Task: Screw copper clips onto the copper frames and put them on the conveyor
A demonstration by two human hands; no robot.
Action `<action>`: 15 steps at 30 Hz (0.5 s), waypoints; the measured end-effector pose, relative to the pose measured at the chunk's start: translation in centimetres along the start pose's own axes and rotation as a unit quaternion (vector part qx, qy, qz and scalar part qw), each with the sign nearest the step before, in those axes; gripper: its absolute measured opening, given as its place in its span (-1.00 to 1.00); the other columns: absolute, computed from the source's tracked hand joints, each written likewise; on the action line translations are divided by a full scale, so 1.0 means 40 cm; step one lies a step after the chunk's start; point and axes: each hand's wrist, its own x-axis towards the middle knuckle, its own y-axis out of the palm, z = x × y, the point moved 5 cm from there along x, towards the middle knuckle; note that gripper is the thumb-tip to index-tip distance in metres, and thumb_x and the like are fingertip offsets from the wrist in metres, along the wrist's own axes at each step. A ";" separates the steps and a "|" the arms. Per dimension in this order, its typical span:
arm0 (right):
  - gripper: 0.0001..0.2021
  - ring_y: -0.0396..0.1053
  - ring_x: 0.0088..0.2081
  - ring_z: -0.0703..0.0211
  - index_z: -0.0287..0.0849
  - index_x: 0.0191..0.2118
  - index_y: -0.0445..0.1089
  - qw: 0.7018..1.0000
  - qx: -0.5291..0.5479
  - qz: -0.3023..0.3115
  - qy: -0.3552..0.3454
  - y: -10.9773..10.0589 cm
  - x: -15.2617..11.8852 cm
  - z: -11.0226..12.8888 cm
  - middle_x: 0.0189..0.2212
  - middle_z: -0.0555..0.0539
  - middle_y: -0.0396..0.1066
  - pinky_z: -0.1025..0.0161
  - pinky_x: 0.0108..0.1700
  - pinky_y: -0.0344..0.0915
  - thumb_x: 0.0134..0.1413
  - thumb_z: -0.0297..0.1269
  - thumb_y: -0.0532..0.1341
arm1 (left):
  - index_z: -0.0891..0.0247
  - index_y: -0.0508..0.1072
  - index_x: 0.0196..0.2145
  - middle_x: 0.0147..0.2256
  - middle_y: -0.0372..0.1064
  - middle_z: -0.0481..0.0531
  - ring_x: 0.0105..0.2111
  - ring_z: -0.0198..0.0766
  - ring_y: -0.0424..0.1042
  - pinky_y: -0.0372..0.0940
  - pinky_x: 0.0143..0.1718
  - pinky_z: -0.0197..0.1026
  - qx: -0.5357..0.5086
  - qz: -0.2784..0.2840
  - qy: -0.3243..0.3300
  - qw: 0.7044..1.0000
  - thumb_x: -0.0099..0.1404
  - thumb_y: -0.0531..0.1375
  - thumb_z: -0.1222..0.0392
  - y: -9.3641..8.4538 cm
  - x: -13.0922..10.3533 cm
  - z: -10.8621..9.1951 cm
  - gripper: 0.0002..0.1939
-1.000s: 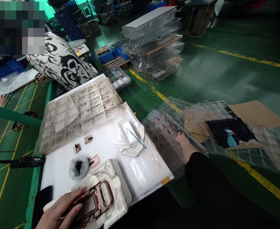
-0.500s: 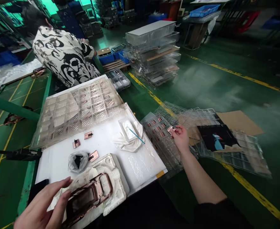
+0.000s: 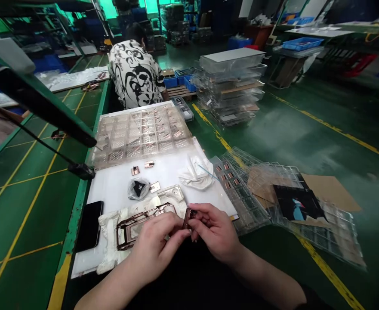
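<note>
My left hand [image 3: 160, 241] and my right hand [image 3: 217, 232] are together at the table's front edge, pinching a small copper-coloured metal part [image 3: 187, 218] between their fingers. Some of the part is hidden by the fingertips. Just left of it, a copper-coloured metal frame [image 3: 122, 236] lies in a white moulded holder [image 3: 107, 258], partly covered by my left hand. Beyond the holder are a small plate [image 3: 155, 187] and two small copper-coloured parts, one [image 3: 135, 170] left of the other [image 3: 149, 164]. Near them sits a clear plastic bag [image 3: 138, 189] with something black inside.
A black phone [image 3: 89, 226] lies at the left. A white cloth [image 3: 194, 178] with a thin blue stick [image 3: 207, 171] is at the right. Compartment trays [image 3: 124, 150] cover the back; a tray of small parts [image 3: 249, 211] extends right. Ahead, a person [image 3: 136, 73] sits.
My right hand has come back from the tray at the right with a small part. My left hand has moved right from the holder to meet it. The view has shifted left.
</note>
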 end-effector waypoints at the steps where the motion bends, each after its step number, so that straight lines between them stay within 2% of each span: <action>1: -0.69 0.57 -0.43 0.30 0.09 0.28 0.50 1.000 -0.022 -0.001 -0.007 0.016 0.001 -0.003 -0.31 0.09 0.56 0.36 -0.32 0.54 0.53 -0.26 0.35 | 0.14 0.57 -0.16 -0.33 0.54 -0.09 -0.34 -0.33 0.50 0.34 -0.27 -0.28 -0.003 -0.003 -0.024 1.000 0.59 0.26 0.20 -0.009 -0.016 0.008 -0.89; 5: -0.78 0.67 -0.21 0.21 0.00 0.16 0.57 0.980 -0.168 0.023 -0.101 0.061 0.012 0.025 -0.16 -0.02 0.69 0.31 -0.11 0.57 0.49 -0.30 0.37 | 0.13 0.59 -0.08 -0.28 0.58 -0.09 -0.31 -0.30 0.52 0.36 -0.23 -0.25 -0.009 -0.039 -0.095 0.995 0.58 0.27 0.18 -0.043 -0.076 0.045 -0.93; 7: -0.84 0.66 -0.18 0.18 -0.04 0.08 0.59 0.976 -0.190 0.038 -0.101 0.078 0.022 0.032 -0.16 -0.04 0.69 0.30 -0.09 0.54 0.46 -0.25 0.40 | 0.15 0.58 -0.13 -0.29 0.57 -0.08 -0.30 -0.29 0.52 0.35 -0.23 -0.24 -0.003 -0.053 -0.096 0.994 0.59 0.27 0.18 -0.054 -0.097 0.054 -0.91; 9: -0.85 0.60 -0.27 0.20 -0.07 -0.01 0.59 0.986 -0.152 0.063 -0.034 0.096 0.034 0.020 -0.25 -0.02 0.65 0.30 -0.18 0.50 0.45 -0.16 0.41 | 0.17 0.55 -0.17 -0.32 0.53 -0.06 -0.32 -0.29 0.49 0.33 -0.25 -0.24 0.008 -0.069 -0.077 0.995 0.61 0.25 0.20 -0.064 -0.112 0.056 -0.87; 12: -0.71 0.47 -0.43 0.23 -0.11 -0.12 0.55 0.988 -0.019 0.112 0.105 0.132 0.041 -0.012 -0.40 0.01 0.55 0.30 -0.36 0.41 0.48 0.03 0.37 | 0.20 0.53 -0.17 -0.34 0.48 -0.03 -0.33 -0.27 0.45 0.33 -0.25 -0.23 0.035 -0.085 -0.021 0.996 0.62 0.19 0.28 -0.075 -0.130 0.055 -0.85; 14: -0.64 0.41 -0.48 0.23 -0.11 -0.14 0.53 0.980 0.036 0.125 0.151 0.149 0.044 -0.021 -0.45 0.03 0.50 0.29 -0.41 0.36 0.51 0.11 0.31 | 0.21 0.55 -0.11 -0.31 0.51 0.01 -0.30 -0.25 0.48 0.37 -0.22 -0.21 0.054 -0.085 0.013 0.995 0.62 0.17 0.32 -0.082 -0.138 0.062 -0.85; 15: -0.64 0.41 -0.46 0.22 -0.11 -0.14 0.54 0.981 0.024 0.125 0.149 0.152 0.050 -0.020 -0.43 0.02 0.51 0.28 -0.39 0.36 0.52 0.12 0.30 | 0.22 0.56 -0.09 -0.29 0.54 0.03 -0.28 -0.24 0.50 0.40 -0.20 -0.21 0.065 -0.080 0.024 0.994 0.62 0.17 0.32 -0.088 -0.140 0.070 -0.84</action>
